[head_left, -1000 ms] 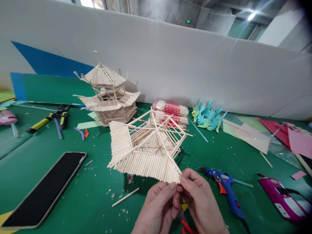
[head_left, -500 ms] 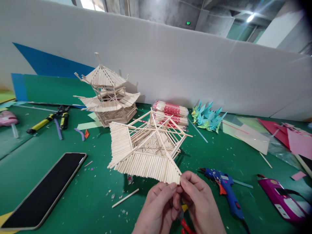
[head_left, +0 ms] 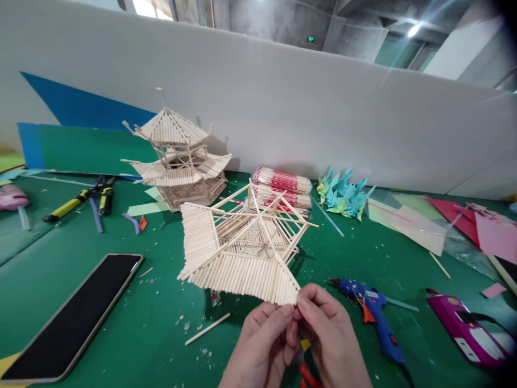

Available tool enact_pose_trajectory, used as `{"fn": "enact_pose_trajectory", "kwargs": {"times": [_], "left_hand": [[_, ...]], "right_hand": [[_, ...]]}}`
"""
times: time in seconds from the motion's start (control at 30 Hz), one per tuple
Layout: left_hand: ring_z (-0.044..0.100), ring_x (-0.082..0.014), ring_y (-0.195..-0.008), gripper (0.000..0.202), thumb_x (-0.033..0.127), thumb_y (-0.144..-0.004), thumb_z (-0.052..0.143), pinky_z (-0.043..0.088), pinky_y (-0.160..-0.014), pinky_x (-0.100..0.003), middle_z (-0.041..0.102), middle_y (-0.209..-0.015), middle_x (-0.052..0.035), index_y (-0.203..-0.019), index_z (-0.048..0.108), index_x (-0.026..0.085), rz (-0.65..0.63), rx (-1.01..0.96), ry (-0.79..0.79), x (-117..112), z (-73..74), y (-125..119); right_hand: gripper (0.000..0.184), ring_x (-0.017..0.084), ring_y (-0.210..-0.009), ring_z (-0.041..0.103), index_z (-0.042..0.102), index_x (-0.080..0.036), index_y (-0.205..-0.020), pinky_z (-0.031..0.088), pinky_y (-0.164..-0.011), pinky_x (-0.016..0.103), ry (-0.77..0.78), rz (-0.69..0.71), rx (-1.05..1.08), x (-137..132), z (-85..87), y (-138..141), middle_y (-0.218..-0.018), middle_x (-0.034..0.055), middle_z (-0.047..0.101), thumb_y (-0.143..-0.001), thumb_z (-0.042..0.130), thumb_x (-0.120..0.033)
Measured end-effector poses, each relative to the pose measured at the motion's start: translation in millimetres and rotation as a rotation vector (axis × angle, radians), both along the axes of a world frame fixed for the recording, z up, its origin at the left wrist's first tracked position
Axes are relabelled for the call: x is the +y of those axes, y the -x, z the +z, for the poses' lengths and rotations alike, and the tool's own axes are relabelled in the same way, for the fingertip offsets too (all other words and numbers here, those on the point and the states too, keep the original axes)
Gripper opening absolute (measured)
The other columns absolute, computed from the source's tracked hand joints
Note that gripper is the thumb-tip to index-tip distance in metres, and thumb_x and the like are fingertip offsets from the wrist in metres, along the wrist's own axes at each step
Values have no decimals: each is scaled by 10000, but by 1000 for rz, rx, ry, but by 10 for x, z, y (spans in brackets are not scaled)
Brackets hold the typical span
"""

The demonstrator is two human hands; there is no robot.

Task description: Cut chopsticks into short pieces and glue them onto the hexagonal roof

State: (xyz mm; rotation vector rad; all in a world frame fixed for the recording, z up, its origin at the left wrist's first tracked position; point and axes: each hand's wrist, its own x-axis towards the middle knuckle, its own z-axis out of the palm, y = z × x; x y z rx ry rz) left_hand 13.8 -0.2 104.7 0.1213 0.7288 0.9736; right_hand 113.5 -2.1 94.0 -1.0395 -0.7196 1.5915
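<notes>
Barely anything has moved: left hand [head_left: 264,337] and right hand [head_left: 329,326] (thumbs close) pinch the stick roof [head_left: 238,274] at one corner.

cream striped stick roof [head_left: 238,276], green tabletop [head_left: 155,323], blue-and-orange glue gun [head_left: 379,318], magenta socket box [head_left: 449,315]

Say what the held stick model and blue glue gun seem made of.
Stick model: probably wood, perhaps bamboo, with a matte, unpainted look; its sticks are pale and plain.
Blue glue gun: likely hard plastic, faintly glossy, given its smooth moulded body.
</notes>
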Motion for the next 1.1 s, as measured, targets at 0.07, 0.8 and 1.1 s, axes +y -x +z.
{"fn": "enact_pose_trajectory", "kwargs": {"times": [0.07, 0.8, 1.1], "left_hand": [[411, -56, -463, 284, 276, -565, 784, 328, -482, -161, 527, -465, 19, -501, 551, 126, -11, 5, -4, 1, 14, 3], [435, -75, -474, 287, 301, -632, 736, 307, -475, -183, 528, -465, 9, -521, 538, 126, -15, -24, -52, 1, -117, -14], [431, -54, -448, 247, 246, -572, 783, 312, -467, -159, 528, -454, 14, -539, 576, 115, -25, -3, -33, 5, -56, -16]], "right_hand": [[250, 68, -387, 495, 504, -173, -646, 362, -441, 186, -4, -2, -1, 2, -9, 3, -434, -60, 526, -784, 603, -357], [230, 70, -348, 467, 508, -174, -664, 404, -401, 196, -111, 57, -84, 86, -5, -53, -475, -51, 533, -802, 577, -344], [256, 85, -433, 484, 518, -168, -639, 371, -427, 182, -64, 1, -156, 80, 96, -49, -495, -42, 512, -743, 633, -372]]}}
